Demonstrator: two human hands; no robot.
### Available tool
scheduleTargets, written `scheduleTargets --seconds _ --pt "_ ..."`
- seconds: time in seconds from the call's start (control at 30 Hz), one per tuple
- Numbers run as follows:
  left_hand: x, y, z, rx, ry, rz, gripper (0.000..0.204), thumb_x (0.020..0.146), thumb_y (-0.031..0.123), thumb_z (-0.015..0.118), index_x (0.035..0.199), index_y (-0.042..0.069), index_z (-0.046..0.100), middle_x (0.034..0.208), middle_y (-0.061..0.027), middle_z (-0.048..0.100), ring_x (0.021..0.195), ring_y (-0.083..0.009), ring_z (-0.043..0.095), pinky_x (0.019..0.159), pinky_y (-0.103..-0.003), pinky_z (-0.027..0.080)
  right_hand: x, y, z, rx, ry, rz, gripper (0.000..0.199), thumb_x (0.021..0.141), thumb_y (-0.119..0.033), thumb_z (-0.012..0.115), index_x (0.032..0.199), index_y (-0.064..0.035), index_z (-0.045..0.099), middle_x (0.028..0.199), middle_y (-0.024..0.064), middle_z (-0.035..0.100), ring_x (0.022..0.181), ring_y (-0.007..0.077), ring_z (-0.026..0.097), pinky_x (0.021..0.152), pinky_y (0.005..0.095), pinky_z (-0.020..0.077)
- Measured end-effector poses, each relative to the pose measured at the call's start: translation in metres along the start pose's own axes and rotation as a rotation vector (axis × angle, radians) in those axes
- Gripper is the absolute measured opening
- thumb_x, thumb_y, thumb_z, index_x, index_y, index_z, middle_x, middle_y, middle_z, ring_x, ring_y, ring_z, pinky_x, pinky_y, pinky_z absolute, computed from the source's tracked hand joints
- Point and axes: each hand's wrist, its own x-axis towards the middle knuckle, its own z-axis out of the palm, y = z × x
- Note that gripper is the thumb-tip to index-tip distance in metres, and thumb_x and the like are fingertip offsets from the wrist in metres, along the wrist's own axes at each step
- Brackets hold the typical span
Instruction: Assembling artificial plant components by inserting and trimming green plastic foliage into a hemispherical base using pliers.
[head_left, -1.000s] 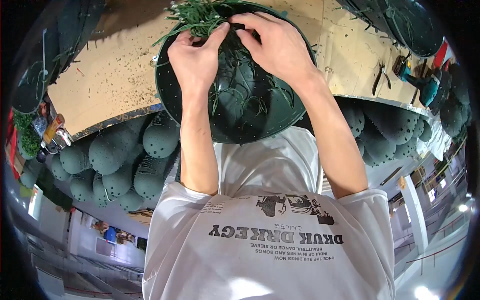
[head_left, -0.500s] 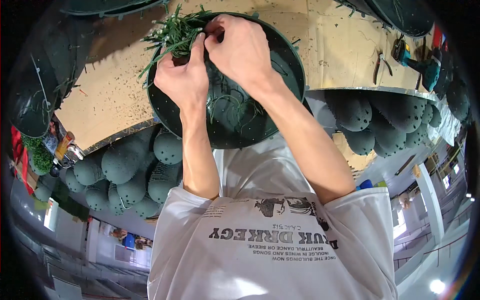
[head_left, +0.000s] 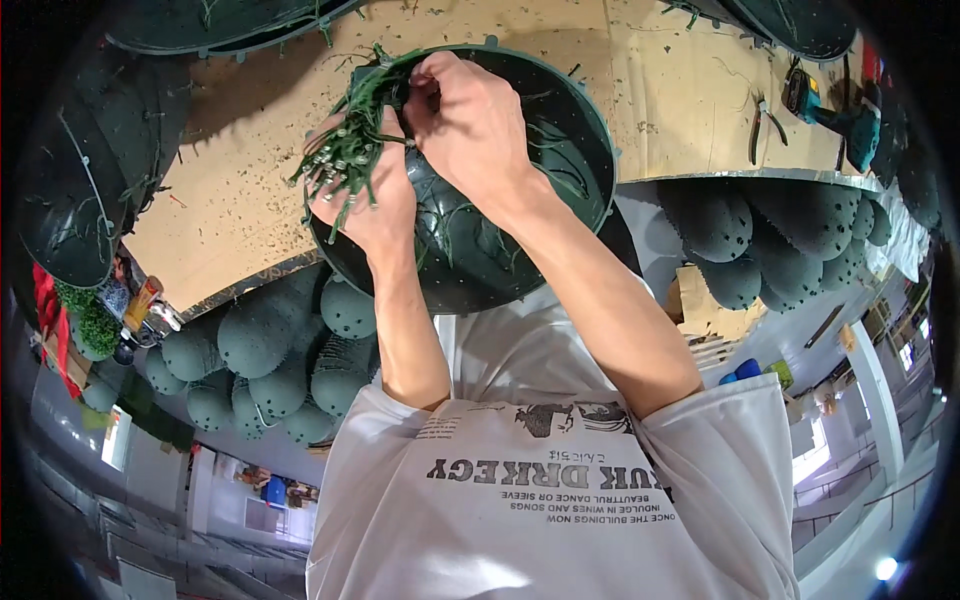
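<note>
A bundle of thin green strands with pale tips (head_left: 345,160) droops over my left hand (head_left: 375,205), which is closed on it. Both hands are at the far-left rim of a large dark green bowl-shaped shell (head_left: 480,285), its hollow side facing up. My right hand (head_left: 470,125) has its fingers curled in a pinch beside the bundle. What the right fingertips hold is hidden by the hand. Loose green strands (head_left: 450,225) stick out inside the shell.
A cardboard-covered bench (head_left: 690,120) lies beneath, scattered with dark bits. Pliers (head_left: 765,130) and a teal power drill (head_left: 860,140) lie at right. More dark shells (head_left: 230,45) stand around the far side. Several dark green domes (head_left: 255,335) are stacked below the bench edge.
The bundle has swung from above my left hand down over its back. The shell has shifted slightly to the right and down. My right hand stays at the rim.
</note>
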Motion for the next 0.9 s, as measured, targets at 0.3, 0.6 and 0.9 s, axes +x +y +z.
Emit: scheduleTargets --seconds 0.3,0.6,0.9 --pt "-0.001 -0.018 -0.003 0.010 -0.014 -0.112 0.022 0.090 0.018 0.081 0.096 -0.002 0.072 0.087 -0.0107 0.075 0.075 -0.0230 0.069 0.074 -0.035 0.054 -0.001 -0.016 0.006 0.035 -0.167 0.376 0.027 0.085 -0.024 0.070 0.082 0.0026 0.072 0.073 0.0207 0.071 0.072 0.0347 0.073 0.070 0.0405 0.0581" --pt "0.013 -0.028 -0.021 0.238 -0.149 0.126 0.024 0.091 0.022 0.081 0.098 0.000 0.073 0.096 -0.0091 0.076 0.082 -0.0201 0.073 0.076 -0.031 0.056 -0.010 -0.019 0.018 -0.111 -0.174 0.229 0.025 0.084 -0.018 0.070 0.086 0.0058 0.063 0.075 0.0274 0.070 0.073 0.0434 0.072 0.066 0.0495 0.0592" --pt "0.020 -0.032 -0.037 0.059 -0.116 0.160 0.016 0.081 0.011 0.087 0.091 0.003 0.077 0.088 -0.0041 0.078 0.074 -0.0167 0.073 0.073 -0.026 0.055 -0.012 -0.011 0.017 -0.162 -0.185 0.080 0.015 0.084 -0.011 0.070 0.089 0.0006 0.062 0.075 0.0239 0.069 0.071 0.0447 0.069 0.064 0.0527 0.0556"
